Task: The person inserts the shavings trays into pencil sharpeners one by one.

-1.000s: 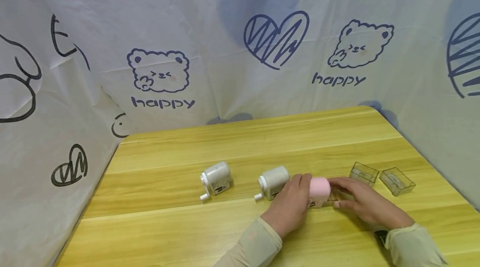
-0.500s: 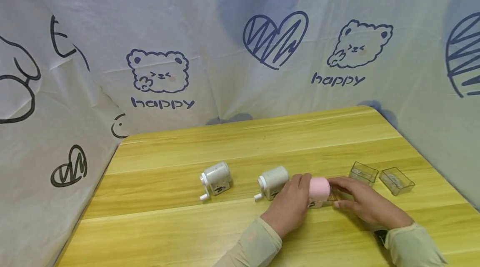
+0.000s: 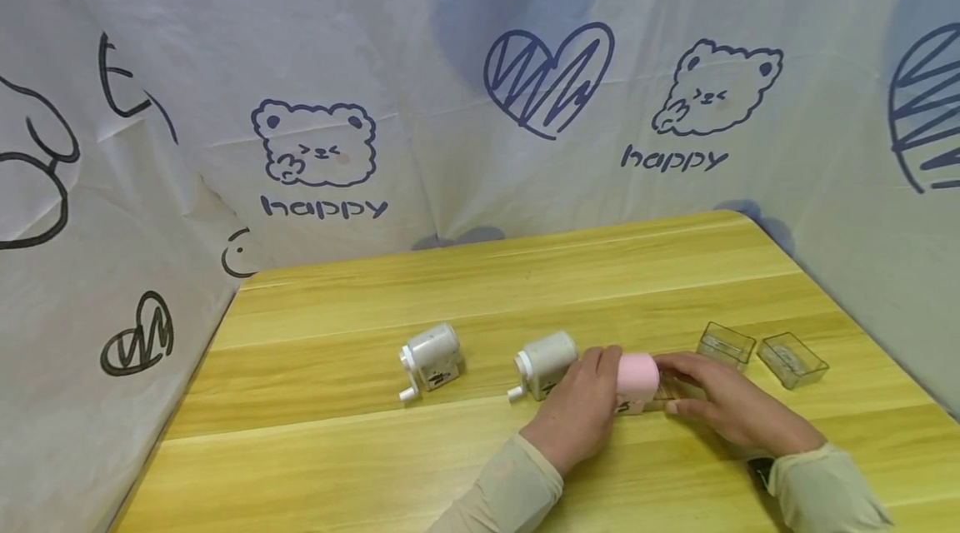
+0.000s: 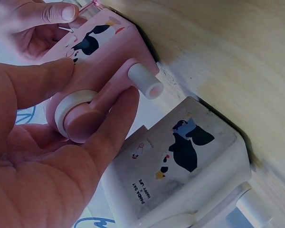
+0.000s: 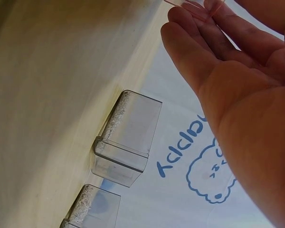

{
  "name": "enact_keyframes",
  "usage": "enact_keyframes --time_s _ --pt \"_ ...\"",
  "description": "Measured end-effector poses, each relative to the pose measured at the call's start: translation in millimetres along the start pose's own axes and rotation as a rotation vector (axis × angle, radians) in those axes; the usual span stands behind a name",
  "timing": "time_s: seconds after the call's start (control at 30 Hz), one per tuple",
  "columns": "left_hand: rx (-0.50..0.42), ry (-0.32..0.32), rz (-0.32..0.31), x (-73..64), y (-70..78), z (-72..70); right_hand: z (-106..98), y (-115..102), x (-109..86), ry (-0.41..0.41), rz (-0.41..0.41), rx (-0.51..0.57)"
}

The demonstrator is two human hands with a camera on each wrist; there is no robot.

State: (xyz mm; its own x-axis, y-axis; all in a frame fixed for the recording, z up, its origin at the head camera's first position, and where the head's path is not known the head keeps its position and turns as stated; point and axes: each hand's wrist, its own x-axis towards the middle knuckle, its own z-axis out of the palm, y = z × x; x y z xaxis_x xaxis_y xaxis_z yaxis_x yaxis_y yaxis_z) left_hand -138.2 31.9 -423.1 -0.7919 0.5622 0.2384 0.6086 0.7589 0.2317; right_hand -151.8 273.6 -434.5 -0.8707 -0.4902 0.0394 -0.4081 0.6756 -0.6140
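A pink crank pencil sharpener (image 3: 637, 376) with a panda print stands on the table, and my left hand (image 3: 581, 410) grips its crank end. In the left wrist view, thumb and fingers lie around the white collar and pink crank (image 4: 115, 88). My right hand (image 3: 723, 401) is at the sharpener's other end. It pinches a clear, pink-edged shavings drawer (image 3: 663, 401) between thumb and fingers, partly hidden by the hand. A grey-white pencil sharpener (image 3: 551, 358) stands just left of my left hand; its panda print faces the left wrist camera.
Another grey-white sharpener (image 3: 433, 356) stands farther left, crank toward me. Two clear shavings drawers, a left one (image 3: 726, 343) and a right one (image 3: 793, 361), lie beyond my right hand, with shavings inside. White printed cloth (image 3: 435, 141) hangs behind the wooden table (image 3: 337, 458).
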Motion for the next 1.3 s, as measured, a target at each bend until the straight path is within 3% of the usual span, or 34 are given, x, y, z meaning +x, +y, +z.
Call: enact_keyframes --time_s 0.77,1.3 --pt "0.005 0.012 0.012 -0.1 -0.6 0.4 0.2 -1.0 0.1 -0.009 0.027 0.003" --pt "0.014 0.036 0.025 0.0 -0.9 1.1 2.0 -0.5 -0.2 0.006 -0.020 -0.027"
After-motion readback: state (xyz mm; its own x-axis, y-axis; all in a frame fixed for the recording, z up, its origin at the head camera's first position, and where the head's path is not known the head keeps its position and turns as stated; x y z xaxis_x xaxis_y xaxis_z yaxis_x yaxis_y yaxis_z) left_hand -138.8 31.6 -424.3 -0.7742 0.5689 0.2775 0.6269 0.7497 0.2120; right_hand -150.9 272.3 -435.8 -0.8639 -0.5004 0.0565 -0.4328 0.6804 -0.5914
